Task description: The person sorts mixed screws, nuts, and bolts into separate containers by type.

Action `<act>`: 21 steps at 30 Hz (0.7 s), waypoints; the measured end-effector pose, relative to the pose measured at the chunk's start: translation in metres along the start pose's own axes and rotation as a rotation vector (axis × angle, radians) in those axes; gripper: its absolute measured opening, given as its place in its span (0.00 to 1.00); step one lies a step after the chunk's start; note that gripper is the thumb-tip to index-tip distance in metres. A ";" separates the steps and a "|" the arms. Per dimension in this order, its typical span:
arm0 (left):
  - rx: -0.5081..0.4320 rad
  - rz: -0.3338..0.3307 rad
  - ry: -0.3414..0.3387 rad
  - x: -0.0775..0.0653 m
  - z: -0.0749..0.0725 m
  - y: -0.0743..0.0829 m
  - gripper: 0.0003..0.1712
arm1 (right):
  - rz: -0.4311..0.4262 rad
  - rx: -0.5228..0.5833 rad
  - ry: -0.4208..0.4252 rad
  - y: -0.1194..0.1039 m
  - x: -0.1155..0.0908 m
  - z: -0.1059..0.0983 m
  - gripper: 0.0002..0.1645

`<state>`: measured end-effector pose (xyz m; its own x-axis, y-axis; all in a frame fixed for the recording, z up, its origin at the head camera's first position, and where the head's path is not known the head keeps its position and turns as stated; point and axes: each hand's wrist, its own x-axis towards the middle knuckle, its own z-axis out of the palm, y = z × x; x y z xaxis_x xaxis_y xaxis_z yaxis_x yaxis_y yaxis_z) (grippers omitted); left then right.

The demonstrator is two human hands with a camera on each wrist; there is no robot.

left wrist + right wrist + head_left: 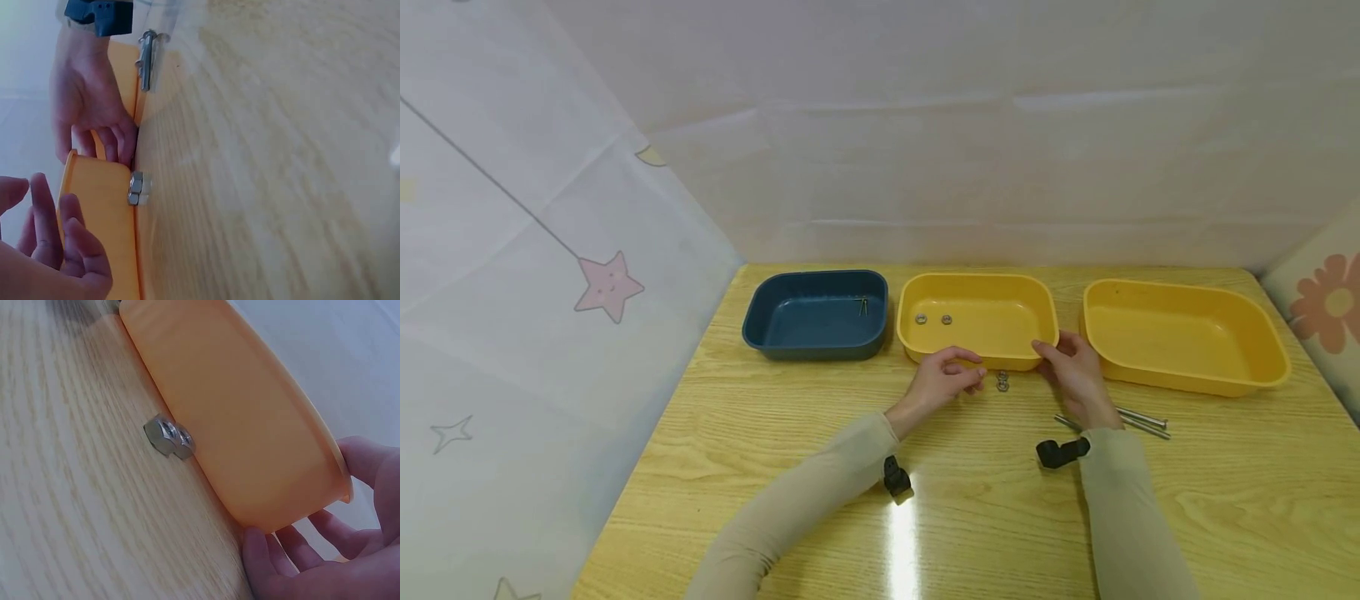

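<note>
The middle yellow bin (977, 362) has two hex nuts (946, 320) lying inside on its left. My right hand (1075, 375) grips its front right corner, the thumb over the rim and the fingers against the side wall, as the right wrist view shows. By the front wall is my left hand (946, 379), its fingers loosely bent with nothing between them; I cannot tell whether it touches the bin. Two more hex nuts (167, 437) rest side by side on the table against the bin's front wall.
Long metal bolts (1142, 419) lie on the table beside my right wrist. A second yellow bin (1187, 379) stands to the right. At the left is a dark blue bin (812, 353) with a few thin screws (863, 307) in it. A pale cloth wall (880, 167) rises behind.
</note>
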<state>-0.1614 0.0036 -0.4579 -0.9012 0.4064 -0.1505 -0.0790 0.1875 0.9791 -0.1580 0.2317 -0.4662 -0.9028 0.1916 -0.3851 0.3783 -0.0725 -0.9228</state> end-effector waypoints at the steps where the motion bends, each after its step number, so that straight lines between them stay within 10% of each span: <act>1: 0.019 -0.001 -0.018 -0.001 0.002 -0.001 0.17 | -0.003 0.005 -0.001 0.000 0.000 0.000 0.44; 21: 0.334 -0.078 -0.053 0.004 0.026 -0.010 0.17 | -0.011 0.002 0.002 0.001 0.001 0.002 0.42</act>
<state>-0.1535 0.0263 -0.4723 -0.8740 0.4235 -0.2383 0.0050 0.4982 0.8670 -0.1588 0.2301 -0.4677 -0.9065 0.1941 -0.3750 0.3681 -0.0720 -0.9270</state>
